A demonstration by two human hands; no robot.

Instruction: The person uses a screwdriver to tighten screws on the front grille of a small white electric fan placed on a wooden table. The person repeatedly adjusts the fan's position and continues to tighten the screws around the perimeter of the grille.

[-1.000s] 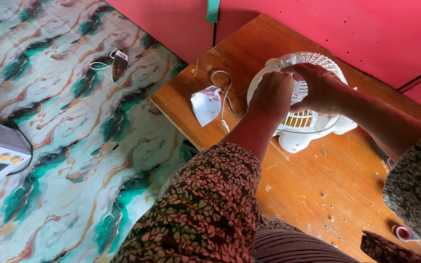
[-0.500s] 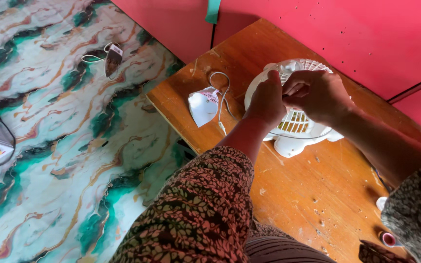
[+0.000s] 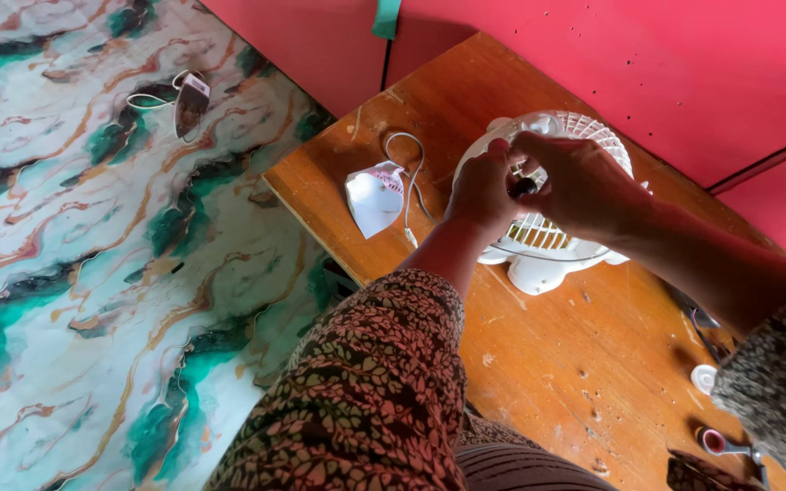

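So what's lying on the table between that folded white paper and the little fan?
In the head view, a thin white cord loops over the bare wood between the white paper and the white fan. Nothing else lies there.

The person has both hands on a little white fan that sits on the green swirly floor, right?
Not quite. Both hands, left hand and right hand, are on the little white fan, but the head view shows it sitting on the wooden table, not on the green swirly floor beside it.
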